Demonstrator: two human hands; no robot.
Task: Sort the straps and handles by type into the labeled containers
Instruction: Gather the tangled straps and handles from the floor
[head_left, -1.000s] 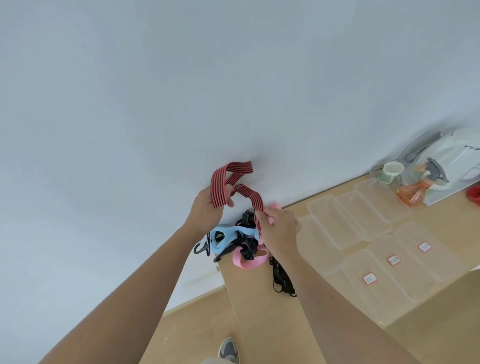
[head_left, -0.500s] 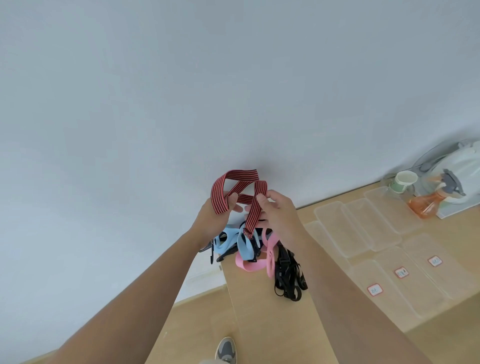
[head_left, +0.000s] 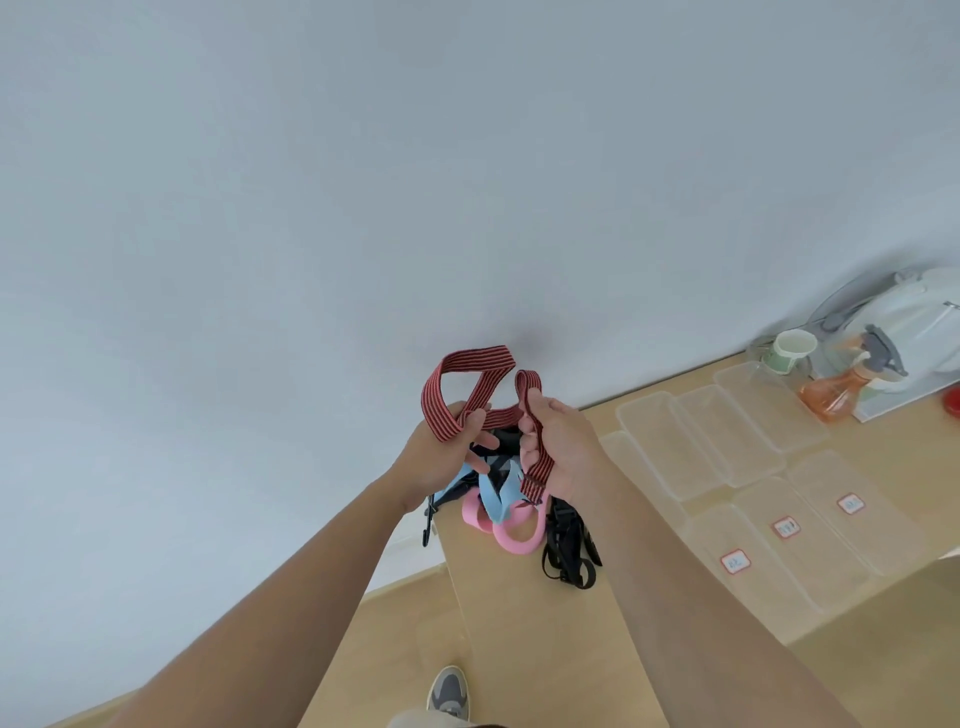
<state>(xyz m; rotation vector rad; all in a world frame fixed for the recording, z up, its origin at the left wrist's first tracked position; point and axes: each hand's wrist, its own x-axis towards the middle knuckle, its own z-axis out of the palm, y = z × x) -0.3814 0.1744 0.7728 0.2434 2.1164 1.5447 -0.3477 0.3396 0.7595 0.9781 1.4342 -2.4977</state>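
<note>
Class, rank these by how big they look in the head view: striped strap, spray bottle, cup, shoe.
1. striped strap, though it is held nearest the camera.
2. spray bottle.
3. cup and shoe look about alike; I would not rank them.

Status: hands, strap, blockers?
Left hand, right hand both grip the red striped strap, above the pile. Labeled containers to the right. No blockers seen.

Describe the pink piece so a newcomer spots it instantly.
On the wooden table, look at the pile at its far-left corner. The pink loop lies at the pile's near edge, between the light blue strap and the black straps; nothing else there is pink.
</note>
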